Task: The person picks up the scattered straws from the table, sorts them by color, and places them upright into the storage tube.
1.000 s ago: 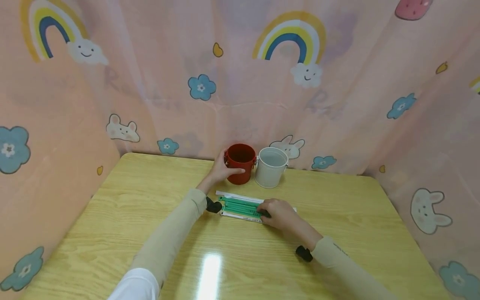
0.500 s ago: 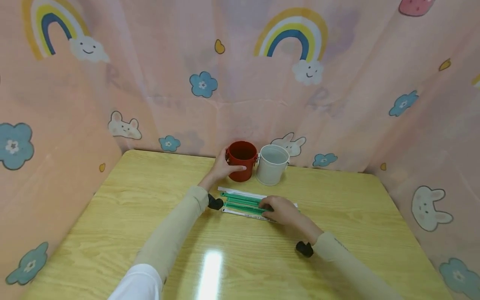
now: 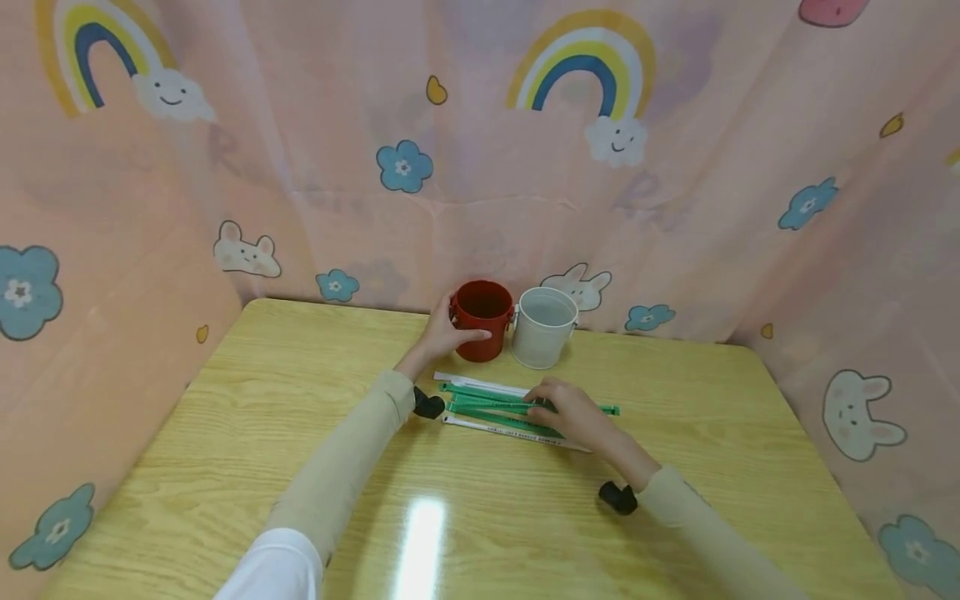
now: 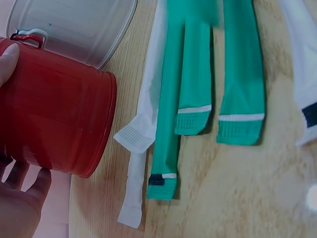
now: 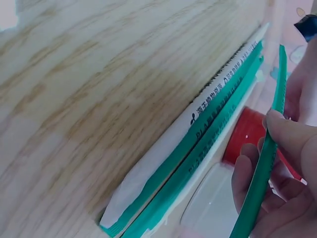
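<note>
My left hand [image 3: 441, 335] grips the side of a small red bucket [image 3: 480, 323], thumb across its front. A white bucket [image 3: 542, 335] stands against its right side. In front of them lie several green paper-wrapped straws [image 4: 242, 89] and white-wrapped straws [image 5: 148, 173], roughly side by side. Between thumb and fingers, my right hand [image 3: 576, 415] pinches one green-wrapped straw [image 5: 261, 173], raised over the rest in the right wrist view. Its far end sticks out to the right of the hand in the head view. The hand hides part of the row.
The wooden table [image 3: 337, 350] meets a pink patterned curtain [image 3: 480, 183] at the back and both sides. Black wrist devices [image 3: 618, 497] sit by both cuffs. A bright light reflection [image 3: 420, 542] shows on the tabletop near the front.
My right hand has picked a green-wrapped straw out of the row and shifted slightly right, leaving the remaining straws more spread. The left hand keeps holding the red bucket in place.
</note>
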### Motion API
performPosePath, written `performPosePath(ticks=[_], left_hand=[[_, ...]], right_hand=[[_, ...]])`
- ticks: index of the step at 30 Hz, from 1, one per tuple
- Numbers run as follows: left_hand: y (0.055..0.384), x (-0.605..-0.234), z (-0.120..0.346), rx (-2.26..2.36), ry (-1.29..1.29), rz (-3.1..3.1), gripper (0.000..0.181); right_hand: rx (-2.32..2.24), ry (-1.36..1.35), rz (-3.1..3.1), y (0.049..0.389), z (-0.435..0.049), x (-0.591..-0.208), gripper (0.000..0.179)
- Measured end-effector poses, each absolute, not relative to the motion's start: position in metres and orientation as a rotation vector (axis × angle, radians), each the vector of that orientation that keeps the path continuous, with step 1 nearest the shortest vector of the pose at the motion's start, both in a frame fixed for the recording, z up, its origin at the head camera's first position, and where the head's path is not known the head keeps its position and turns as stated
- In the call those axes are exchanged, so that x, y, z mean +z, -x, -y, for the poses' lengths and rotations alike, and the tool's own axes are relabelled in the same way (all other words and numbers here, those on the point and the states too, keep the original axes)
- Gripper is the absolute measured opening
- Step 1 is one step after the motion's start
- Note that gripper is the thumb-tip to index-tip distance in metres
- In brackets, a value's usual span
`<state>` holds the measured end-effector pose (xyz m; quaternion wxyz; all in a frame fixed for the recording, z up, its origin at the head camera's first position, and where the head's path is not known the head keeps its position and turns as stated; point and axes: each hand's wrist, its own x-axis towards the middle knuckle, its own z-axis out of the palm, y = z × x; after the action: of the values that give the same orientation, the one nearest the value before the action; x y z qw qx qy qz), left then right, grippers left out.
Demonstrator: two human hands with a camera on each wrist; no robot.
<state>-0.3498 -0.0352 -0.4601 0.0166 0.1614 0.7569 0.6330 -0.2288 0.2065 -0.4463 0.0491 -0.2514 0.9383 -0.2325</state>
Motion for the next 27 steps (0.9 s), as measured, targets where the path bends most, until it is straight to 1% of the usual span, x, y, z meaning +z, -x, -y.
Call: performPosePath(ticks=[11,19,27], left_hand=[[0.352,-0.460,0.036,1.949,-0.487,-2.366,0.082],[0.352,-0.456,0.036,2.003,-0.542,-2.334,0.082],[0.351,-0.462,0.035,1.964,-0.514,-2.369,0.082]], right_hand=[[-1.002,0.746,-2.880,0.228,-0.215,-0.434,0.015],[-1.203,0.639,-2.930,0.230,-0.213,-0.423,0.015],[-1.294,0.669,-2.963,0.232,-0.212,-0.414,0.017]])
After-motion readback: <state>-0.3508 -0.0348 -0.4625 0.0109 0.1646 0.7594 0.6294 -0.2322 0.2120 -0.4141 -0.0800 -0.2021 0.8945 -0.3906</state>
